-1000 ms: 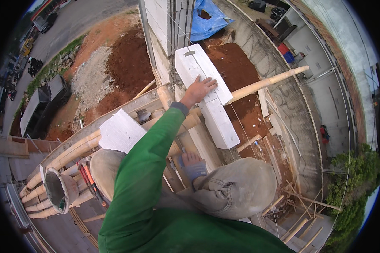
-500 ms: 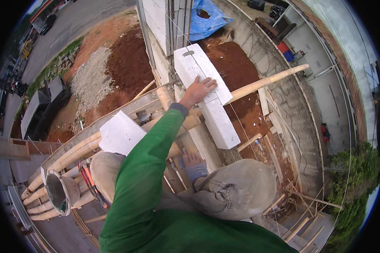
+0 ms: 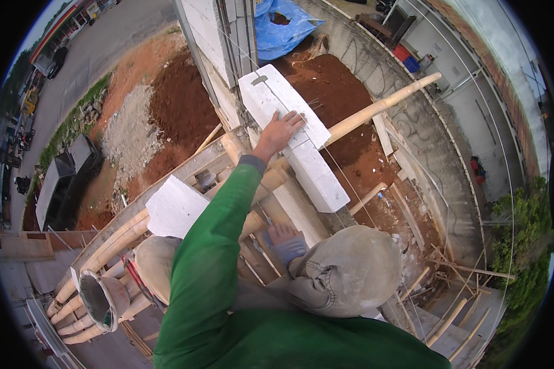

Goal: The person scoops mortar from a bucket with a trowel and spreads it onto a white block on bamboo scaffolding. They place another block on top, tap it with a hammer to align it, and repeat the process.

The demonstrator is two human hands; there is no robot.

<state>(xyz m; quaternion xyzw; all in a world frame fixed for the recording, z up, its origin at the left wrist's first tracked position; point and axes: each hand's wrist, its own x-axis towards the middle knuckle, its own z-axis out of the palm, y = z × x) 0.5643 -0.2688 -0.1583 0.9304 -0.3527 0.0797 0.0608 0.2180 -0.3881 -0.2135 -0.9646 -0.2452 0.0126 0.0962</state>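
Observation:
My left hand (image 3: 279, 134) lies palm down on a white lightweight concrete block (image 3: 274, 101), its fingers spread and nothing grasped. Another white block (image 3: 319, 178) adjoins it on the near side, with a seam between them close to my fingers. A small grey patch (image 3: 259, 80) marks the far end of the top face. Along the blocks runs a thin string (image 3: 345, 172). Below my left forearm, a loose white block (image 3: 176, 206) with an uneven edge sits on the bamboo, partly covered by the sleeve. My right hand is out of view.
Bamboo poles (image 3: 126, 232) and planks lie under my knees and one foot (image 3: 283, 237). A mortar-stained bucket (image 3: 95, 298) stands at left, near red-handled tools (image 3: 143, 284). Beyond the blocks rise a block column (image 3: 212, 43) and a blue tarp (image 3: 283, 27); a bamboo pole (image 3: 385, 107) juts right over red soil.
The view has shifted slightly, so the surroundings sit differently in the picture. My left hand stays on the block, at nearly the same spot.

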